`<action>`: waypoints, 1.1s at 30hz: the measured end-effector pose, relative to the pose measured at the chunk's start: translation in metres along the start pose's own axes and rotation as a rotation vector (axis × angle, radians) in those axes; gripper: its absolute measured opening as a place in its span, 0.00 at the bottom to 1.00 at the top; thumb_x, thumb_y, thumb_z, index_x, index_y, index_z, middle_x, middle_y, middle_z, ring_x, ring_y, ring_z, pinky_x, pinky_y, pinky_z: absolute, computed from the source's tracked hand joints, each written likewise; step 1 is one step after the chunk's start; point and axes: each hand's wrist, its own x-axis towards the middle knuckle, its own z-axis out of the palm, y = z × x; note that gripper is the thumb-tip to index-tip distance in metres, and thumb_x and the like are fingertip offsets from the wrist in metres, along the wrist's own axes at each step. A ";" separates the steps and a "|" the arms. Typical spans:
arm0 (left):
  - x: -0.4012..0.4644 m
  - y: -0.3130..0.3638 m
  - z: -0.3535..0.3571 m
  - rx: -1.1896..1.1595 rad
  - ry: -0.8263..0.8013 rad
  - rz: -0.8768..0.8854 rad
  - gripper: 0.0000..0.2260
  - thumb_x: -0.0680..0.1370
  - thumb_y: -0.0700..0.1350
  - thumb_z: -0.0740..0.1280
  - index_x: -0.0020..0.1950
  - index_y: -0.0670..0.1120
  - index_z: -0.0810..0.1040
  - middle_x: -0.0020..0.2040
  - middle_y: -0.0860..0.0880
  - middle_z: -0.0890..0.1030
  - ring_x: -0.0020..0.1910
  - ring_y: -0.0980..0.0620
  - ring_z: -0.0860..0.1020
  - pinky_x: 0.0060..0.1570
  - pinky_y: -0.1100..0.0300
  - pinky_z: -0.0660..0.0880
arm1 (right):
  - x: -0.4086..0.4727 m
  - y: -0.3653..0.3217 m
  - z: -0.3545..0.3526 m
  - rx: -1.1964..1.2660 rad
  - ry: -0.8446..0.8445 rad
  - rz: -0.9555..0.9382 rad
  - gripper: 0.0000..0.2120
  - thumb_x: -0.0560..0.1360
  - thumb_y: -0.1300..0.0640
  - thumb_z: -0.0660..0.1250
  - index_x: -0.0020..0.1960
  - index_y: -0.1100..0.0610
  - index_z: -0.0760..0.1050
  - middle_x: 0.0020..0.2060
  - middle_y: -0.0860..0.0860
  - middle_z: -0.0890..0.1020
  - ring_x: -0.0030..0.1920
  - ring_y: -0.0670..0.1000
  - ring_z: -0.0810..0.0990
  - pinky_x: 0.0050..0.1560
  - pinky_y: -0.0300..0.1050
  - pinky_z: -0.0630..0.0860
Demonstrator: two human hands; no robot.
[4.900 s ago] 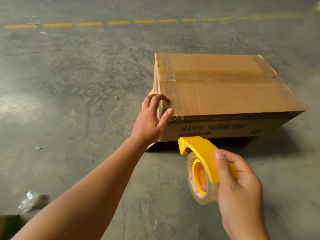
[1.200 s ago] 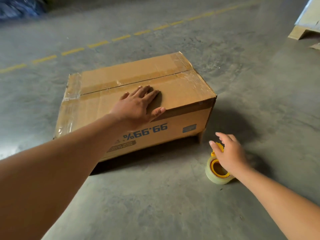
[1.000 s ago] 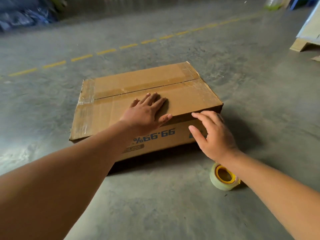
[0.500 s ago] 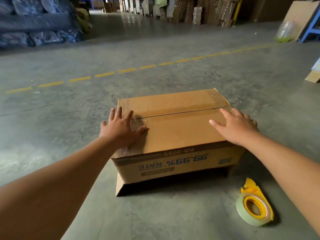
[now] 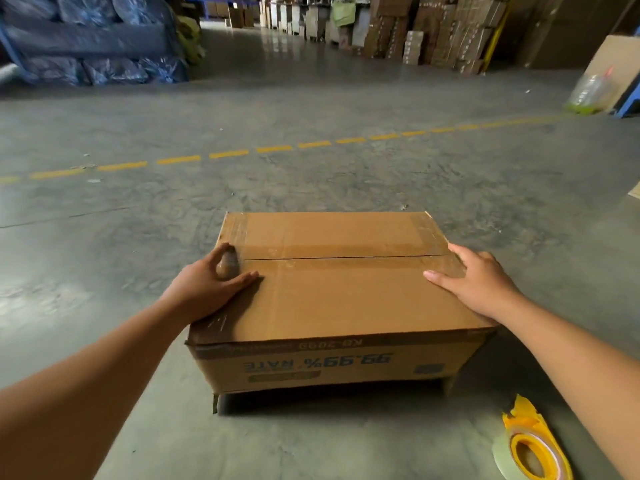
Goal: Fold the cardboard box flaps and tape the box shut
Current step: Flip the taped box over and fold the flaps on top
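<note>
Brown cardboard box sits on the concrete floor, flaps closed, clear tape along its seam; yellow tape dispenser lies nearby.

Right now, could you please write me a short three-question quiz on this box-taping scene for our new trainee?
1. True or false: the yellow tape dispenser lies on the concrete floor, held by neither hand.
2. Which hand has its fingers curled over the end edge of the brown cardboard box: A left hand, B right hand?
3. Fill in: the box's top flaps are folded ____.

Key: 1 true; 2 A; 3 shut, with clear tape across both ends of the centre seam.
</note>
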 end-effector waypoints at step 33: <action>-0.009 -0.022 0.004 -0.011 0.126 -0.072 0.34 0.74 0.67 0.65 0.77 0.58 0.64 0.70 0.40 0.75 0.64 0.38 0.75 0.60 0.48 0.74 | 0.017 0.009 0.006 0.252 -0.241 -0.171 0.38 0.75 0.35 0.65 0.79 0.39 0.51 0.78 0.47 0.61 0.74 0.53 0.65 0.63 0.50 0.70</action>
